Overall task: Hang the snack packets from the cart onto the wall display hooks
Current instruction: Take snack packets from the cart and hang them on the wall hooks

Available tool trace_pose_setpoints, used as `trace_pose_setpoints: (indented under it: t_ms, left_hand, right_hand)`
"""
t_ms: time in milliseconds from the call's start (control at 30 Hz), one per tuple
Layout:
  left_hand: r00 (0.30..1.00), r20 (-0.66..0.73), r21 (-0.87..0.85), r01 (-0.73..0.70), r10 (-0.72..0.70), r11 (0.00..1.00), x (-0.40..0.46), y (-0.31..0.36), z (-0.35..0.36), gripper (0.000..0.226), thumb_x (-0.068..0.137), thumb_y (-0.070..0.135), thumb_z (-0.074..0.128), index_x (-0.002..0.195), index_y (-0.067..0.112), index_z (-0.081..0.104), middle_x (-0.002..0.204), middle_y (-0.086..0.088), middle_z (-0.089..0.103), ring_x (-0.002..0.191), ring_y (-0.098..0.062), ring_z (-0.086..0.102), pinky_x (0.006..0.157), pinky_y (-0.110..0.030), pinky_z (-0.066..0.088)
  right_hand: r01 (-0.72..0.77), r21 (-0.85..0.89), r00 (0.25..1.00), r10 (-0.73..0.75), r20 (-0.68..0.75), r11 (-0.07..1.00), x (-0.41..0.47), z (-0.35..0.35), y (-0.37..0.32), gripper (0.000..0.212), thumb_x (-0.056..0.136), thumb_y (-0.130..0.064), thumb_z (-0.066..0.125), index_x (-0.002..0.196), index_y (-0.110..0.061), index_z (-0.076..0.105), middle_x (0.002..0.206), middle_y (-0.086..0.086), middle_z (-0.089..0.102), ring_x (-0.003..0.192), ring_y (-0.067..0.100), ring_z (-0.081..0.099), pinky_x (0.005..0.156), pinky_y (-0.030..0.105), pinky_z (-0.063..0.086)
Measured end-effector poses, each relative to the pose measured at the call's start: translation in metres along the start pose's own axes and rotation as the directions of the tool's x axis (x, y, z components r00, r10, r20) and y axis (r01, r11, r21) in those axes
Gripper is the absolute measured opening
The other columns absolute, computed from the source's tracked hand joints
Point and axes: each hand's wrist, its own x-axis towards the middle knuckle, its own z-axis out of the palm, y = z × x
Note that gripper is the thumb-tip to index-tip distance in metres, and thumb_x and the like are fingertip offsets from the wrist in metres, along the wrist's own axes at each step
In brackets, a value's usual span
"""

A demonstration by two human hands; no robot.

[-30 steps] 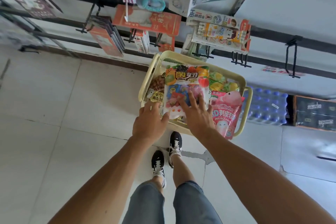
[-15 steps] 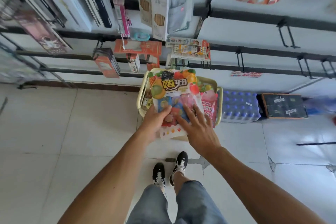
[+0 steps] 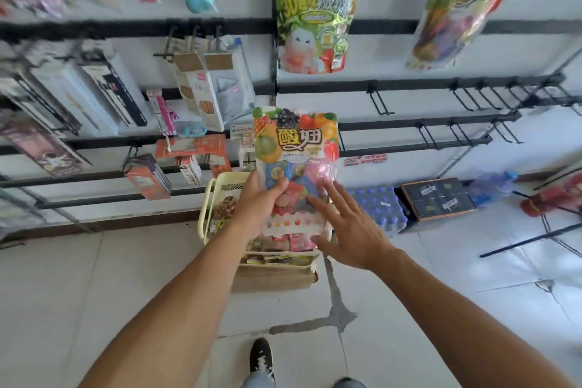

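Two bare hands are working over a pale yellow plastic cart [image 3: 209, 198] with perforated walls, standing on a tiled floor [image 3: 94, 293] below a white wall. The left hand [image 3: 256, 208] is gripping a glossy, flat fruit-candy packet [image 3: 296, 148] by its lower part, thumb curled across the front, holding it upright above the cart. The right hand [image 3: 349, 230] is spread flat, fingers straight, with fingertips touching the packet's lower right. Only part of the job looks done: two shiny foil pouches, a green pouch [image 3: 313, 9] and a multicoloured pouch [image 3: 456, 3], are already hanging high on the wall. Several thin black wire hooks [image 3: 381, 102] on the dark rails to the right are sitting bare. More crinkly packets [image 3: 283, 241] are lying in the cart, so plenty remains, I judge.
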Motion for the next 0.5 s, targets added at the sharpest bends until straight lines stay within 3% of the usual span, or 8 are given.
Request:
trace_pose_setpoints:
  t_ms: [100, 133, 167, 200, 300, 400, 433, 500]
  left_hand:
    - [0.997, 0.066, -0.011, -0.044, 0.045, 0.999, -0.008, 0.019, 0.033, 0.038, 0.087, 0.031, 0.075, 0.119, 0.025, 0.057, 0.119, -0.003, 0.07, 0.103, -0.021, 0.07, 0.092, -0.05, 0.056]
    - [0.995, 0.086, -0.018, -0.057, 0.058, 0.998, -0.013, 0.024, 0.048, 0.048, 0.087, 0.031, 0.075, 0.126, 0.017, 0.052, 0.126, -0.001, 0.066, 0.104, -0.019, 0.068, 0.093, -0.046, 0.056]
    - [0.993, 0.099, -0.029, -0.065, 0.067, 0.997, -0.02, 0.029, 0.063, 0.058, 0.089, 0.029, 0.074, 0.138, 0.026, 0.045, 0.129, 0.004, 0.061, 0.1, -0.013, 0.066, 0.091, -0.039, 0.055]
    - [0.991, 0.112, -0.042, -0.067, 0.072, 0.997, -0.025, 0.031, 0.079, 0.067, 0.091, 0.025, 0.072, 0.147, 0.022, 0.035, 0.126, 0.007, 0.061, 0.097, -0.009, 0.065, 0.087, -0.033, 0.053]
    - [0.977, 0.19, -0.04, -0.092, 0.098, 0.995, -0.044, 0.037, 0.124, 0.022, 0.092, 0.018, 0.069, 0.108, 0.027, 0.057, 0.095, 0.005, 0.075, 0.083, -0.015, 0.069, 0.071, -0.033, 0.053]
    - [0.956, 0.274, -0.079, -0.089, 0.107, 0.993, -0.064, 0.045, 0.168, 0.019, 0.092, 0.016, 0.067, 0.108, 0.023, 0.057, 0.068, 0.01, 0.069, 0.064, -0.01, 0.063, 0.063, -0.031, 0.048]
    - [0.948, 0.299, -0.084, -0.091, 0.112, 0.992, -0.071, 0.047, 0.182, 0.02, 0.093, 0.015, 0.066, 0.11, 0.022, 0.057, 0.066, 0.01, 0.067, 0.062, -0.008, 0.061, 0.062, -0.029, 0.048]
    - [0.928, 0.348, -0.093, -0.111, 0.137, 0.989, -0.085, 0.052, 0.209, 0.021, 0.093, 0.014, 0.065, 0.112, 0.02, 0.058, 0.075, 0.004, 0.071, 0.07, -0.01, 0.065, 0.066, -0.026, 0.053]
  right_hand:
    - [-0.202, 0.136, 0.973, 0.214, -0.082, 0.97, -0.024, -0.043, 0.024, 0.078, 0.091, -0.07, 0.039, 0.156, -0.037, 0.012, 0.166, -0.005, -0.001, 0.152, 0.02, 0.012, 0.107, 0.05, 0.04]
    - [-0.261, 0.182, 0.954, 0.282, -0.104, 0.948, -0.031, -0.057, 0.033, 0.081, 0.089, -0.071, 0.04, 0.157, -0.035, 0.012, 0.166, -0.006, -0.001, 0.151, 0.019, 0.015, 0.105, 0.048, 0.042]
    - [-0.303, 0.237, 0.933, 0.337, -0.122, 0.923, -0.038, -0.071, 0.042, 0.085, 0.087, -0.07, 0.041, 0.157, -0.032, 0.012, 0.167, -0.006, 0.002, 0.151, 0.018, 0.018, 0.104, 0.047, 0.042]
    - [-0.331, 0.303, 0.913, 0.385, -0.138, 0.894, -0.044, -0.085, 0.049, 0.089, 0.085, -0.069, 0.044, 0.157, -0.029, 0.011, 0.166, -0.004, 0.006, 0.15, 0.018, 0.02, 0.105, 0.046, 0.041]
    - [-0.351, 0.568, 0.838, 0.52, -0.163, 0.744, -0.063, -0.124, 0.077, 0.088, 0.091, -0.057, 0.056, 0.157, -0.027, 0.005, 0.161, -0.002, 0.026, 0.139, 0.017, 0.04, 0.104, 0.042, 0.043]
    - [-0.298, 0.802, 0.773, 0.624, -0.115, 0.517, -0.08, -0.165, 0.101, 0.081, 0.097, -0.046, 0.055, 0.156, -0.027, 0.004, 0.149, -0.001, 0.045, 0.126, 0.017, 0.054, 0.1, 0.036, 0.042]
    - [-0.275, 0.854, 0.746, 0.658, -0.099, 0.441, -0.087, -0.178, 0.109, 0.077, 0.097, -0.048, 0.055, 0.156, -0.027, 0.011, 0.144, -0.001, 0.051, 0.122, 0.015, 0.057, 0.1, 0.035, 0.042]
    - [-0.187, 0.923, 0.709, 0.697, -0.11, 0.336, -0.098, -0.198, 0.124, 0.055, 0.095, -0.049, 0.058, 0.141, -0.023, 0.042, 0.125, 0.0, 0.066, 0.108, 0.015, 0.066, 0.099, 0.039, 0.05]
